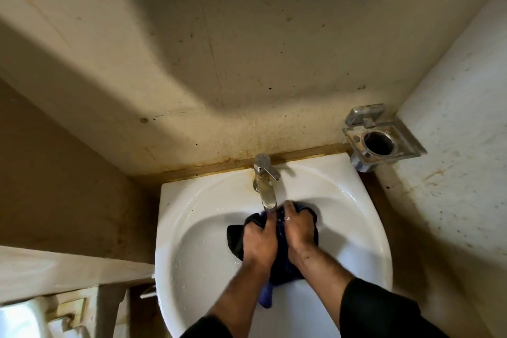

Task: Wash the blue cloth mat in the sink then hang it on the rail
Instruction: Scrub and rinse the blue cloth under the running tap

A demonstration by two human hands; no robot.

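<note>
Head view. I see the wet dark blue cloth mat (277,244) bunched in the white ceramic sink (192,228), directly under the spout of the stained chrome tap (265,182). My left hand (259,241) and right hand (297,230) lie side by side, each with fingers curled round the cloth, gripping it. One corner trails toward the near rim. Bare basin lies left and right. A square metal holder (381,140) sits on the far right wall.
</note>
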